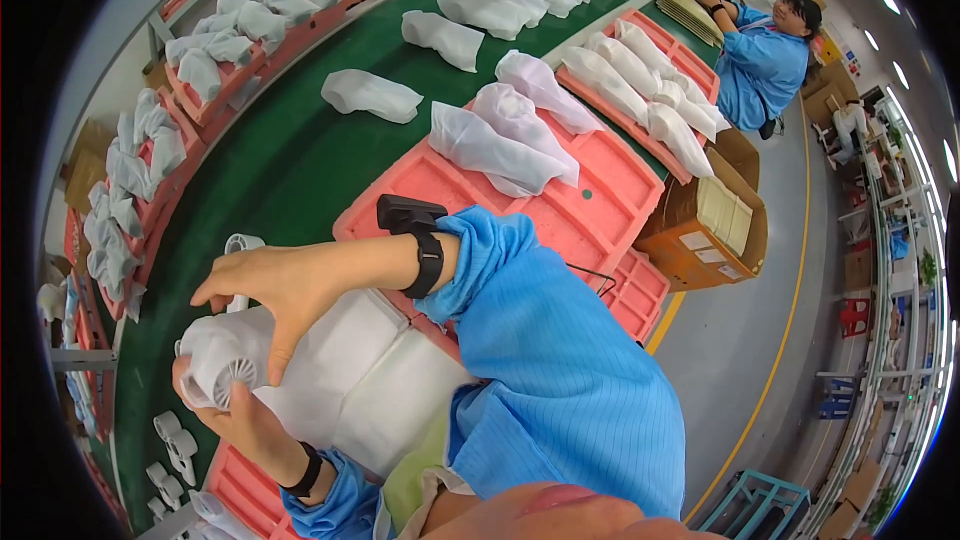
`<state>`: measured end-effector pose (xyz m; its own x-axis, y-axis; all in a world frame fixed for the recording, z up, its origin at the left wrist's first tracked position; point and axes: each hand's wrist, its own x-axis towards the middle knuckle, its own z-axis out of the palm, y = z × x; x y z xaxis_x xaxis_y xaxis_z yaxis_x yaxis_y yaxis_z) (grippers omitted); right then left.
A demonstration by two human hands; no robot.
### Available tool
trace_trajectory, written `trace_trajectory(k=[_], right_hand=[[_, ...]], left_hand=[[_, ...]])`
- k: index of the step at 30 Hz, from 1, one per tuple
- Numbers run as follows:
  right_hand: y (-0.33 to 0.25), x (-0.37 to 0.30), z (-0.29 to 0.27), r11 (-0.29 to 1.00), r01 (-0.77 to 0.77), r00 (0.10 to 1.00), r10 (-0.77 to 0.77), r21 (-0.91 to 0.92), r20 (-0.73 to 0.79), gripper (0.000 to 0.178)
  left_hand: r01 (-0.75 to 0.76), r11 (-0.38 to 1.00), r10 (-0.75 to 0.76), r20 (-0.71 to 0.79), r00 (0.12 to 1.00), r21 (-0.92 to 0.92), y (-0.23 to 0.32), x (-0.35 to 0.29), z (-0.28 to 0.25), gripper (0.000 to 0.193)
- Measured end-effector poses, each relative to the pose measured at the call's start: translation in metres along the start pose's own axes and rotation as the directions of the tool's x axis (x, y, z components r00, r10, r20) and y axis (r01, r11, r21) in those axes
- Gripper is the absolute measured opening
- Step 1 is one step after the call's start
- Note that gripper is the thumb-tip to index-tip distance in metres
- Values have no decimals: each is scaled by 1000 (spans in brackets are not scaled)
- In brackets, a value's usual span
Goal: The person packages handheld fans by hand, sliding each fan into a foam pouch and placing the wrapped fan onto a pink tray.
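My left hand (pixel 240 430) grips a white handheld fan (pixel 238 377) with a round, slotted grille; a thin white bag (pixel 215 340) lies around part of it. Above it, my right hand (pixel 285 285) is open, fingers reaching left and thumb pointing down beside the bag. Its fingers partly hide a second white fan (pixel 243 243) on the green belt (pixel 270 180). Under my hands lies a stack of flat white bags (pixel 375 370). Both wrists wear black bands, and a dark block sits on the right one.
Wrapped white pieces (pixel 505 140) rest on a pink tray (pixel 400 180); more lie along the belt. Another pink tray (pixel 690 175) and a carton (pixel 700 220) are at the right. Racked trays (pixel 190 155) line the left. Bare fans (pixel 178 445) stand lower left. A co-worker (pixel 765 60) is far right.
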<state>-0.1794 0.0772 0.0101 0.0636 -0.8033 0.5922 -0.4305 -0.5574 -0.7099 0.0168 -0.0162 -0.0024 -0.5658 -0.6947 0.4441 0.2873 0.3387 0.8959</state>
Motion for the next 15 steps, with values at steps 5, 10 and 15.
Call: trace_trajectory(k=[5, 10, 15], right_hand=[[24, 0, 11, 999, -39, 983, 43, -22, 181, 63], [-4, -3, 7, 792, -303, 951, 213, -530, -225, 35], [-2, -1, 38, 801, -198, 974, 93, -565, -208, 25]], left_hand=[[-158, 944, 171, 19, 985, -288, 7, 5, 9, 40], [-60, 941, 171, -314, 934, 334, 18, 8, 25, 30], [-299, 805, 447, -193, 874, 512, -1, -2, 29, 26]])
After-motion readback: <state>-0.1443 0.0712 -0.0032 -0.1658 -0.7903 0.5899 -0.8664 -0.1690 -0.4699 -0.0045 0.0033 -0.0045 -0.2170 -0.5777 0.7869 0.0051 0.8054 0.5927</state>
